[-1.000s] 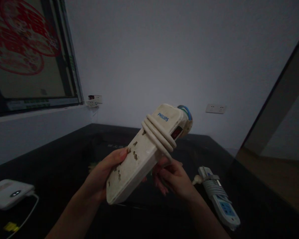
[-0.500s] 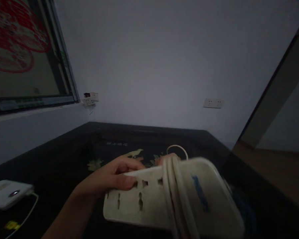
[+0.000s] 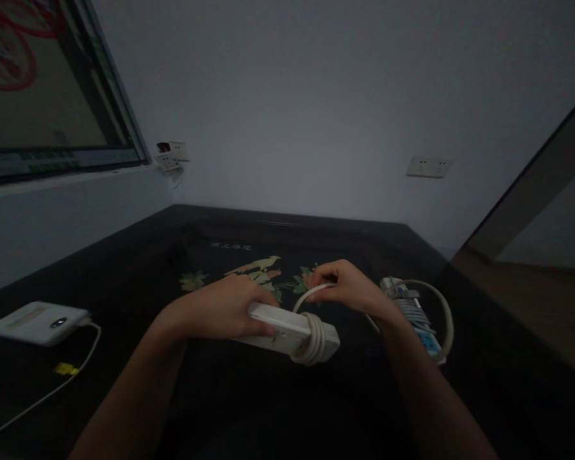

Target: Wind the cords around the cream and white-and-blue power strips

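A white power strip (image 3: 282, 340) tilts across the middle of the view, its own cord (image 3: 315, 338) looped several times around the right end. My left hand (image 3: 234, 308) grips the strip's left end, thumb on the socket face and fingers behind. With fingers pinched, my right hand (image 3: 342, 284) holds the loose length of cord a little above and right of the strip. From there the cord passes behind my right wrist. A second power strip (image 3: 429, 342), wound with grey cord and partly blue, lies to the right, partly hidden by my right forearm.
On the left of the dark table (image 3: 211, 396) lies a white box-like device (image 3: 36, 322) with a thin white cable and a yellow tag (image 3: 67, 369). Wall sockets (image 3: 429, 167) are on the back wall. A window (image 3: 52, 96) is at upper left.
The power strip has moved away from the camera and looks smaller. My right hand, mostly hidden behind it before, now shows to its right, pulling out a length of cord.
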The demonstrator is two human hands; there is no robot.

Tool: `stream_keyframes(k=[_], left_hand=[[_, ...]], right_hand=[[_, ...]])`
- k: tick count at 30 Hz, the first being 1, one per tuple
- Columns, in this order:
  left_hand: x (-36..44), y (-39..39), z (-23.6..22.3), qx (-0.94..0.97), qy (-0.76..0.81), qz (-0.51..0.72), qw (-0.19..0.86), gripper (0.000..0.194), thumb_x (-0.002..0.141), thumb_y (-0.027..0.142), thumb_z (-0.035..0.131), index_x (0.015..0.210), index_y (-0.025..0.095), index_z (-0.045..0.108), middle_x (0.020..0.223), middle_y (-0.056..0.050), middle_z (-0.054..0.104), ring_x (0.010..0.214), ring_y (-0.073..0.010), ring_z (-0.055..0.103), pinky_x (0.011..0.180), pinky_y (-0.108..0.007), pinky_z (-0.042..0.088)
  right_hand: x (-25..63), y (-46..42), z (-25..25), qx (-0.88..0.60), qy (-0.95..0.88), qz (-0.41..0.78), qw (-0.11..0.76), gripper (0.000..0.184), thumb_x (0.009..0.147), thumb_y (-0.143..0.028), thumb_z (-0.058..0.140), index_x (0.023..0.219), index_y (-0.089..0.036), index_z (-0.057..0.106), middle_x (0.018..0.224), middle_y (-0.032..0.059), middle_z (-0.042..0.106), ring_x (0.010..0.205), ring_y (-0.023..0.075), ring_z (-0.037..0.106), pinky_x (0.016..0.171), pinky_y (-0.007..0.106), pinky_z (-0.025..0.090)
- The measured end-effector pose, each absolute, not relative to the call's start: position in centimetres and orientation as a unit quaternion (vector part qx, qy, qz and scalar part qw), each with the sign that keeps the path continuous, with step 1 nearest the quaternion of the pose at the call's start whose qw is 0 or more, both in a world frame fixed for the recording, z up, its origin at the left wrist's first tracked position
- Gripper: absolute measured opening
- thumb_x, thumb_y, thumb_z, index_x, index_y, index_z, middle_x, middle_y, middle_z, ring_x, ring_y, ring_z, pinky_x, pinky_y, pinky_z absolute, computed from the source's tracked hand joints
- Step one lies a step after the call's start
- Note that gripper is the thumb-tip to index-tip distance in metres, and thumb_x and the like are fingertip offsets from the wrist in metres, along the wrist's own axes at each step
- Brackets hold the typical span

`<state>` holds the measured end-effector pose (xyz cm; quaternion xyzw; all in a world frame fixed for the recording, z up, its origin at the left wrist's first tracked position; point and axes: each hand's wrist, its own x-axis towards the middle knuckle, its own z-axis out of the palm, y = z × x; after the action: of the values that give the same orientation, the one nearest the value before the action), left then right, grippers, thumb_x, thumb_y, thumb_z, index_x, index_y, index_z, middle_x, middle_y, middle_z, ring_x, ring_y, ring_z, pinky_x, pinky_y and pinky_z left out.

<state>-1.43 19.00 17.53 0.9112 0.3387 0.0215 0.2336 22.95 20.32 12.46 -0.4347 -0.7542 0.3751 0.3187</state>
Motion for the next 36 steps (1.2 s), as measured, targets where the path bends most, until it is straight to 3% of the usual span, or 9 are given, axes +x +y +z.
stream_keyframes(k=[5,14,25,36], left_hand=[[-1.7,19.8,17.2,0.902,0.394,0.026,0.175,0.023,0.077,0.038,0.061,0.092,0.024,0.072,0.076,-0.001,0.071,0.063,-0.0158,0.062,0.054,-0.021,0.034],[-2.1,20.1,17.6,0.888,0.429,0.098,0.136,0.036,0.081,0.04,0.057,0.112,0.027,0.067,0.089,-0.004,0.073,0.074,-0.0183,0.065,0.063,-0.024,0.039],[-1.5,19.8,17.7,0.883,0.419,0.135,0.162,0.031,0.083,0.043,0.055,0.106,0.026,0.068,0.089,-0.002,0.071,0.077,-0.0178,0.064,0.064,-0.024,0.038],[-1.0,20.9,16.9,0.877,0.419,0.199,0.121,0.035,0.084,0.046,0.054,0.105,0.022,0.069,0.087,-0.004,0.072,0.074,-0.0177,0.065,0.062,-0.024,0.04]], right_hand=[[22.0,19.5,13.4,-0.474,-0.757,0.295,0.341,0.011,0.071,-0.027,0.07,0.067,-0.018,0.066,0.064,-0.0007,0.062,0.063,0.0127,0.054,0.057,0.025,0.037],[21.5,19.0,14.1,-0.502,-0.709,0.229,0.439,0.014,0.079,-0.027,0.059,0.074,-0.017,0.068,0.07,0.0024,0.066,0.066,0.0148,0.058,0.059,0.026,0.04],[21.2,18.0,14.6,-0.529,-0.65,0.123,0.531,0.015,0.08,-0.03,0.061,0.076,-0.017,0.069,0.072,0.0029,0.068,0.067,0.0156,0.06,0.061,0.028,0.043],[20.7,17.2,14.9,-0.515,-0.673,0.059,0.528,0.014,0.084,-0.027,0.057,0.081,-0.019,0.068,0.08,0.0045,0.07,0.074,0.0184,0.063,0.067,0.03,0.046]])
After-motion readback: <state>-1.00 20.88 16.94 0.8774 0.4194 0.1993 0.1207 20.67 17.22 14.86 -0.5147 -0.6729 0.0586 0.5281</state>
